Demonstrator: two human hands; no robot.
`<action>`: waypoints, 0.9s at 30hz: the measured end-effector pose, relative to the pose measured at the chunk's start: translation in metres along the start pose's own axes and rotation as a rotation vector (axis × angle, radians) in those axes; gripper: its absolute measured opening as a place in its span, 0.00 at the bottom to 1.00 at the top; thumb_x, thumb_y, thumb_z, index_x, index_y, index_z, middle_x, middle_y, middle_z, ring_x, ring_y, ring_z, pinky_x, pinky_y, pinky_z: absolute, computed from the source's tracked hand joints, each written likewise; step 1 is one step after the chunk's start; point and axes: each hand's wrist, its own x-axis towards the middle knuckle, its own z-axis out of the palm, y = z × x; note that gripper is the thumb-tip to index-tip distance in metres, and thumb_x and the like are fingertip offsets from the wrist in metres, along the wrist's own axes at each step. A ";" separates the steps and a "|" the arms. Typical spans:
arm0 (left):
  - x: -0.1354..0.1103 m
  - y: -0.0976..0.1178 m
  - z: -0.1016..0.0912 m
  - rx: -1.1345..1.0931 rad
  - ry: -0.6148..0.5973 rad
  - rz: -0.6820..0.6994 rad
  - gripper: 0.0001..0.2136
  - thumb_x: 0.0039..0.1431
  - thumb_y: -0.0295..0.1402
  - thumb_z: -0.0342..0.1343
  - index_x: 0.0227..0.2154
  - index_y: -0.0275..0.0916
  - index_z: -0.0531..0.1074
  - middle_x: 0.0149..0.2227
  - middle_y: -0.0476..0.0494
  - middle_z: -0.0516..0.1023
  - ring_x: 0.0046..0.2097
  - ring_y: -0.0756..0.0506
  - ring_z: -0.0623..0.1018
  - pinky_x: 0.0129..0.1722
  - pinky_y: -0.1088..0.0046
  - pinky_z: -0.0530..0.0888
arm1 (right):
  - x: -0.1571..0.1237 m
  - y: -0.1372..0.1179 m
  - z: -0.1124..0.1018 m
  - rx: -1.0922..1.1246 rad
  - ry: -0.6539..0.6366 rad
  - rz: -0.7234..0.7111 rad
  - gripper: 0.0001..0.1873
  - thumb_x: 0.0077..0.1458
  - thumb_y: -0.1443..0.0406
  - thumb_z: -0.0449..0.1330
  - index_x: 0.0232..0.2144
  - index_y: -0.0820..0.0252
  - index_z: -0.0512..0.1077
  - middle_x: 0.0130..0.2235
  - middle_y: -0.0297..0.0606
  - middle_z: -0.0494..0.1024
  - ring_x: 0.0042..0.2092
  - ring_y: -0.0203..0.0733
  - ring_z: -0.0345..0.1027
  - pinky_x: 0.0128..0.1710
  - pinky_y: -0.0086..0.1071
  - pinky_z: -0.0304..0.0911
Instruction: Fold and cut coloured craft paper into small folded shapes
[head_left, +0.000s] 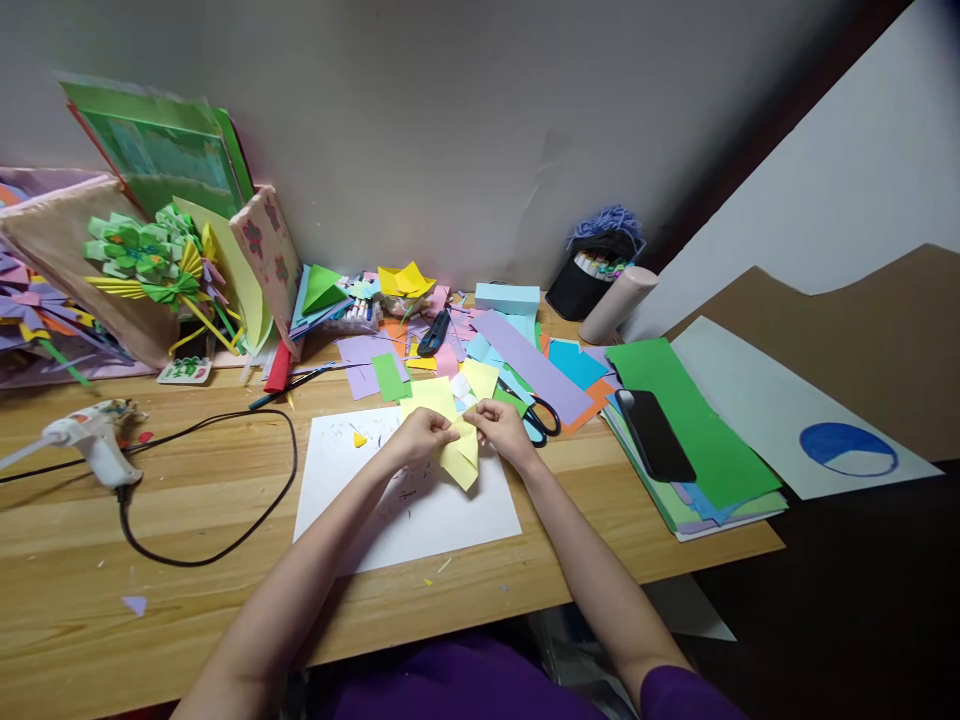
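A creased piece of pale yellow paper (459, 462) is held between my two hands above a white sheet (337, 520) that bears small dark marks. My left hand (421, 436) pinches its left side, the fingers closed. On the upper right edge, the thumb and fingers of my right hand (501, 428) are pressed together on the same paper. Behind the hands lie flat yellow pieces (431, 394). Black-handled scissors (546, 416) rest just beyond my right hand, their blades partly covered by paper scraps.
A glue gun (97, 445) with a looping black cord stands at the left. Coloured paper scraps (525, 360) and a utility knife (434, 332) lie toward the wall. On the right, a phone (655, 436) rests on stacked green paper (720, 465). A pen holder (581, 285) stands at the back.
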 end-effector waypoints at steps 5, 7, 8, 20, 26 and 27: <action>-0.001 0.005 -0.003 -0.029 -0.044 -0.055 0.16 0.39 0.44 0.56 0.15 0.33 0.66 0.15 0.54 0.60 0.20 0.55 0.57 0.19 0.79 0.53 | -0.004 0.002 0.006 -0.140 -0.038 -0.086 0.20 0.52 0.52 0.52 0.16 0.58 0.58 0.11 0.25 0.60 0.16 0.31 0.53 0.18 0.26 0.49; -0.003 0.006 -0.004 -0.035 -0.068 -0.062 0.15 0.38 0.43 0.56 0.16 0.32 0.68 0.16 0.52 0.62 0.20 0.54 0.59 0.19 0.79 0.54 | -0.005 0.004 0.008 -0.163 -0.023 -0.097 0.23 0.54 0.51 0.49 0.14 0.58 0.57 0.11 0.26 0.59 0.16 0.32 0.54 0.19 0.27 0.50; -0.003 0.007 -0.005 -0.032 -0.076 -0.060 0.15 0.38 0.42 0.57 0.16 0.32 0.69 0.16 0.52 0.63 0.20 0.54 0.59 0.19 0.79 0.54 | -0.005 0.004 0.009 -0.161 -0.012 -0.089 0.24 0.54 0.51 0.47 0.14 0.58 0.57 0.10 0.27 0.59 0.16 0.33 0.55 0.19 0.27 0.50; -0.001 0.004 -0.010 0.136 0.082 -0.039 0.15 0.42 0.42 0.54 0.12 0.35 0.64 0.14 0.55 0.54 0.20 0.55 0.54 0.20 0.77 0.50 | -0.002 0.009 0.006 -0.069 -0.200 0.014 0.20 0.49 0.50 0.54 0.17 0.59 0.62 0.14 0.27 0.64 0.17 0.31 0.58 0.17 0.25 0.54; -0.002 0.004 -0.015 0.227 0.091 0.042 0.15 0.46 0.41 0.51 0.15 0.34 0.68 0.15 0.53 0.61 0.20 0.53 0.58 0.20 0.77 0.53 | -0.003 0.012 0.010 -0.113 -0.184 -0.025 0.19 0.50 0.54 0.54 0.16 0.60 0.61 0.14 0.27 0.63 0.17 0.30 0.57 0.18 0.24 0.54; -0.003 0.006 -0.015 0.223 0.110 0.082 0.15 0.47 0.41 0.51 0.18 0.34 0.70 0.17 0.51 0.65 0.21 0.52 0.61 0.21 0.77 0.55 | -0.004 0.012 0.012 -0.128 -0.192 -0.035 0.19 0.51 0.54 0.53 0.16 0.60 0.61 0.14 0.27 0.63 0.17 0.30 0.57 0.18 0.24 0.53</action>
